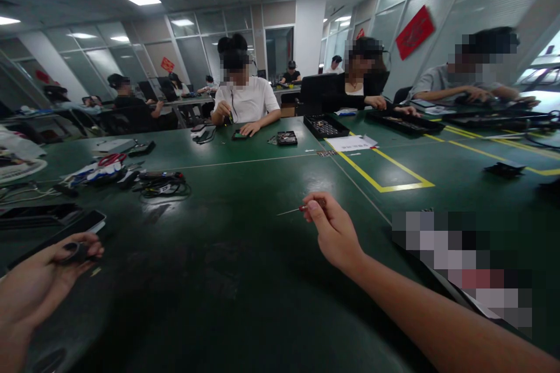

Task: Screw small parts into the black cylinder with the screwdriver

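Note:
My right hand (335, 233) is closed around the handle of a thin screwdriver (289, 211). Its slender metal shaft points left over the green table, and a bit of red handle shows by the fingers. At the left edge, my left hand (46, 280) is palm up with curled fingers around a small dark rounded object (75, 253), whose kind I cannot make out. Just behind that hand lies a dark flat device with a pale edge (87, 227). A tiny pale scrap (95, 271) shows beside the fingers.
The green table (245, 198) has tangled cables (164, 183) and tools at left. Across it, a person in a white shirt (247, 99) handles a small device; others work at black trays (326, 126). Yellow tape (406, 187) marks the right side. A blurred-out area (455, 268) lies near my right forearm.

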`<state>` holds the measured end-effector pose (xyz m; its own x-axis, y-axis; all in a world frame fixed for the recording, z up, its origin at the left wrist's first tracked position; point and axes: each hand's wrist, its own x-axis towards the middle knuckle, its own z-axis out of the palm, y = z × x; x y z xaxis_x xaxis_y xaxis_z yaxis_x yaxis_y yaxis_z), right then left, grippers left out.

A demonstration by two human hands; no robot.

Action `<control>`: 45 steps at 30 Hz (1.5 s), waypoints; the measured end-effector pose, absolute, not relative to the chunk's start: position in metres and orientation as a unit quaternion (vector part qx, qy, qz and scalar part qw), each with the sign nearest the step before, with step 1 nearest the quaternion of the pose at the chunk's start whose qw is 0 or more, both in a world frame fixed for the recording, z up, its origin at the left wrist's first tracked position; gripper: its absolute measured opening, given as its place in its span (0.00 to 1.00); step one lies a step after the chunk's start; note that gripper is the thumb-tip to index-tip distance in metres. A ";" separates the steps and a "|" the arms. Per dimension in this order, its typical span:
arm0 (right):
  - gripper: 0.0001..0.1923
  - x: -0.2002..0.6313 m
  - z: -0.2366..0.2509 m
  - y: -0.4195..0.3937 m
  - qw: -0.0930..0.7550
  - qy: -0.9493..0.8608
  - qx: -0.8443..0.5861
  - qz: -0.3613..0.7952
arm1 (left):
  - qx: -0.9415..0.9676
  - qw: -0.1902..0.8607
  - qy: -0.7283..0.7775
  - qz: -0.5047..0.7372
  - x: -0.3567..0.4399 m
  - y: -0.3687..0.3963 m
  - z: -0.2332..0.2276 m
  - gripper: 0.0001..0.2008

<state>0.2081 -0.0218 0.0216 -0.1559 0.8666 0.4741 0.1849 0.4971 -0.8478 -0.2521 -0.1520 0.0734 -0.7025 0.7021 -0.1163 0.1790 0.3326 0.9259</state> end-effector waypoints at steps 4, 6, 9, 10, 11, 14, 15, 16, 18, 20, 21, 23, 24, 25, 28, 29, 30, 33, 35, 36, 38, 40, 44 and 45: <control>0.12 0.208 0.022 -0.022 0.527 -0.687 -0.383 0.321 | 0.283 0.309 0.725 0.547 -0.206 -0.115 0.090 0.08; 0.12 0.208 0.022 -0.022 0.528 -0.688 -0.384 0.317 | 0.394 0.327 0.696 0.504 -0.184 -0.095 0.089 0.08; 0.12 0.209 0.024 -0.023 0.526 -0.688 -0.391 0.311 | 0.538 0.309 0.661 0.422 -0.150 -0.065 0.081 0.10; 0.11 0.209 0.025 -0.023 0.526 -0.688 -0.393 0.308 | 0.573 0.303 0.650 0.398 -0.137 -0.055 0.078 0.11; 0.11 0.209 0.026 -0.023 0.528 -0.687 -0.397 0.304 | 0.600 0.303 0.639 0.373 -0.123 -0.046 0.075 0.12; 0.10 0.211 0.028 -0.024 0.535 -0.680 -0.410 0.288 | 0.650 0.307 0.600 0.351 -0.081 -0.024 0.065 0.11; 0.10 0.212 0.029 -0.024 0.538 -0.677 -0.415 0.283 | 0.659 0.304 0.587 0.358 -0.067 -0.019 0.061 0.11; 0.10 0.212 0.030 -0.024 0.537 -0.676 -0.420 0.278 | 0.669 0.305 0.578 0.353 -0.054 -0.016 0.057 0.11; 0.11 0.213 0.032 -0.025 0.532 -0.682 -0.426 0.265 | 0.685 0.306 0.576 0.325 -0.030 -0.012 0.045 0.13; 0.12 0.213 0.034 -0.025 0.523 -0.692 -0.428 0.253 | 0.706 0.270 0.586 0.292 -0.010 -0.013 0.031 0.16; 0.12 0.212 0.035 -0.025 0.521 -0.695 -0.430 0.249 | 0.716 0.238 0.593 0.281 -0.003 -0.014 0.024 0.17; 0.11 0.212 0.035 -0.025 0.520 -0.696 -0.429 0.246 | 0.733 0.181 0.597 0.272 0.006 -0.017 0.013 0.15; 0.10 0.211 0.034 -0.025 0.523 -0.696 -0.427 0.245 | 0.740 0.168 0.591 0.273 0.007 -0.017 0.008 0.13; 0.09 0.211 0.033 -0.024 0.525 -0.696 -0.425 0.245 | 0.747 0.170 0.580 0.275 0.007 -0.017 0.005 0.10; 0.09 0.212 0.030 -0.022 0.533 -0.686 -0.428 0.250 | 0.758 0.209 0.539 0.301 0.001 -0.015 0.000 0.08; 0.09 0.212 0.029 -0.021 0.533 -0.682 -0.432 0.254 | 0.760 0.216 0.527 0.312 -0.002 -0.014 0.000 0.09; 0.09 0.212 0.028 -0.021 0.530 -0.681 -0.434 0.258 | 0.762 0.215 0.519 0.322 -0.004 -0.013 -0.001 0.09; 0.09 0.211 0.027 -0.019 0.522 -0.685 -0.427 0.276 | 0.768 0.200 0.508 0.334 -0.005 -0.011 -0.001 0.13; 0.09 0.210 0.027 -0.019 0.517 -0.690 -0.421 0.282 | 0.768 0.196 0.512 0.333 -0.004 -0.012 -0.001 0.15; 0.08 0.210 0.027 -0.019 0.515 -0.692 -0.420 0.282 | 0.766 0.194 0.514 0.332 -0.004 -0.012 -0.001 0.15; 0.08 0.209 0.027 -0.019 0.513 -0.693 -0.425 0.277 | 0.764 0.194 0.517 0.334 -0.004 -0.013 -0.002 0.15; 0.08 0.209 0.027 -0.018 0.512 -0.692 -0.431 0.271 | 0.761 0.196 0.516 0.340 -0.004 -0.013 -0.002 0.15; 0.09 0.210 0.027 -0.017 0.506 -0.691 -0.440 0.269 | 0.743 0.205 0.524 0.363 -0.007 -0.013 -0.004 0.19; 0.09 0.210 0.027 -0.017 0.503 -0.692 -0.443 0.268 | 0.737 0.208 0.527 0.369 -0.007 -0.013 -0.004 0.20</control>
<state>0.2100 -0.0173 0.0274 -0.1016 0.8826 0.4590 0.3422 0.4643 -0.8169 -0.0070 -0.0127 -0.0042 0.1723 0.9300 0.3248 0.6233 -0.3582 0.6951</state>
